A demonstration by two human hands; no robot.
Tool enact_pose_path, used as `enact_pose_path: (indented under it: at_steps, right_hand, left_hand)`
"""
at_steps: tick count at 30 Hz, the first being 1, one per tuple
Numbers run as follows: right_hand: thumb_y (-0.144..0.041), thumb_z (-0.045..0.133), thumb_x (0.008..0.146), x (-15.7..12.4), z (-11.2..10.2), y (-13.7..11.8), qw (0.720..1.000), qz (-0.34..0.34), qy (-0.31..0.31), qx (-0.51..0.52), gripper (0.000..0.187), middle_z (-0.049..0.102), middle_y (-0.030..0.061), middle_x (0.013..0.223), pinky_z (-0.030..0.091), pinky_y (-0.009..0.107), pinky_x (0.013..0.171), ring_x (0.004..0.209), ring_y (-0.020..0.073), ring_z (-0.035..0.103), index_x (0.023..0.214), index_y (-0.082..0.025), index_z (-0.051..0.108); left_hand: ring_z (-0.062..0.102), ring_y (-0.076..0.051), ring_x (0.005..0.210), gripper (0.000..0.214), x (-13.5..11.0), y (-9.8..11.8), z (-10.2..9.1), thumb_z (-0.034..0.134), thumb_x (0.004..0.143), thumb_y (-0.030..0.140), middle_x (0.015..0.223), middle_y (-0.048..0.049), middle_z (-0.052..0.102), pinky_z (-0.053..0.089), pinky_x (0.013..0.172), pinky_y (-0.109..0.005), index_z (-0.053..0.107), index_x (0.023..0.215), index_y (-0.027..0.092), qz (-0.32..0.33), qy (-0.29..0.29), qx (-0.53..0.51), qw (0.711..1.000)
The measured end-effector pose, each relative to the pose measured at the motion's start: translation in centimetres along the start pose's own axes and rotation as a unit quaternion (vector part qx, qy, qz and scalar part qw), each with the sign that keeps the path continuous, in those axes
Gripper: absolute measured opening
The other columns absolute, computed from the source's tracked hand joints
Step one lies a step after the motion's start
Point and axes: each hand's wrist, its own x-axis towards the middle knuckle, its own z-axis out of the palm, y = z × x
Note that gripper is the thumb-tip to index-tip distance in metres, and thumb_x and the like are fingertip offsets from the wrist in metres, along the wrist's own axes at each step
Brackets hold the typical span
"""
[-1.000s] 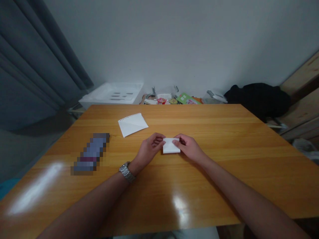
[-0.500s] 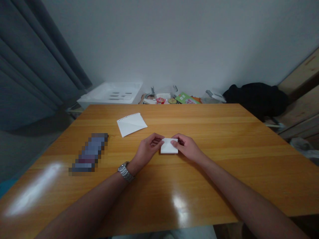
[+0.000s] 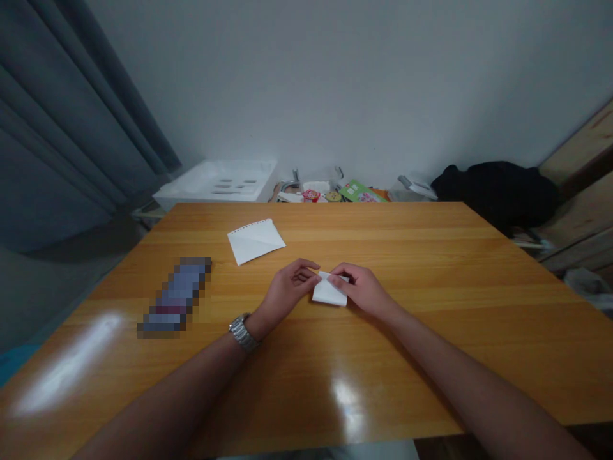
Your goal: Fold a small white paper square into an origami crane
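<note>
Pinching the small white paper [image 3: 329, 295] at its right part, the right hand [image 3: 363, 285] has the thumb on top and the fingers curled at the far side. The left hand [image 3: 290, 282] has its thumb at the far left corner; whether it really grips there, I cannot tell. The paper, which looks folded, is between both hands, a little askew, at the middle of the table [image 3: 431, 255]. I think the right pinch should be firm but gentle, so that the layers do not slip, while the left fingertips make the edges even. The loose sheet [image 3: 256, 243] lies apart, far and left; the blurred object [image 3: 178, 294], farther left, also leaves enough room.
</note>
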Motion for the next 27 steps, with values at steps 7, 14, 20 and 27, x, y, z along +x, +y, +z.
enact_pose_path:
  at_steps: [7,14,20,27]
  right_hand:
    - [-0.04,0.06,0.093,-0.2,0.1,0.0,1.0,0.0,-0.007,0.015,0.023,0.068,0.002,0.08,0.042,0.026,0.064,0.071,0.0161,0.058,0.088,-0.019,0.069]
    - [-0.038,0.057,0.095,-0.4,0.0,-0.1,0.999,-0.006,-0.042,0.012,0.023,0.07,0.0023,0.083,0.043,0.026,0.066,0.074,0.0162,0.06,0.092,-0.019,0.07]
    - [-0.038,0.059,0.094,-0.4,-0.1,-0.1,0.999,-0.008,-0.049,0.0,0.023,0.071,0.0026,0.082,0.044,0.026,0.067,0.074,0.0164,0.061,0.089,-0.019,0.071]
    - [-0.041,0.059,0.093,0.1,-0.1,0.6,0.999,0.009,0.03,0.043,0.025,0.07,0.0038,0.08,0.045,0.027,0.064,0.07,0.0167,0.061,0.089,-0.018,0.07]
  left_hand:
    - [0.068,-0.015,0.073,0.023,0.0,0.3,-0.1,0.073,0.083,0.037,0.081,-0.0039,0.073,0.055,0.068,-0.025,0.069,0.086,0.015,-0.015,0.006,-0.004,1.0]
    - [0.067,-0.014,0.071,0.02,-0.1,1.1,-0.4,0.072,0.084,0.035,0.08,-0.0036,0.073,0.054,0.065,-0.024,0.069,0.085,0.015,-0.008,-0.015,0.036,0.999]
    - [0.067,-0.014,0.072,0.021,-0.1,1.0,-0.5,0.072,0.084,0.036,0.08,-0.004,0.072,0.053,0.065,-0.023,0.07,0.087,0.014,-0.012,-0.021,0.037,0.999]
    - [0.069,-0.019,0.088,0.034,-0.1,0.8,0.0,0.077,0.081,0.038,0.096,-0.0083,0.073,0.057,0.082,-0.031,0.066,0.103,0.014,-0.026,-0.017,-0.044,0.999]
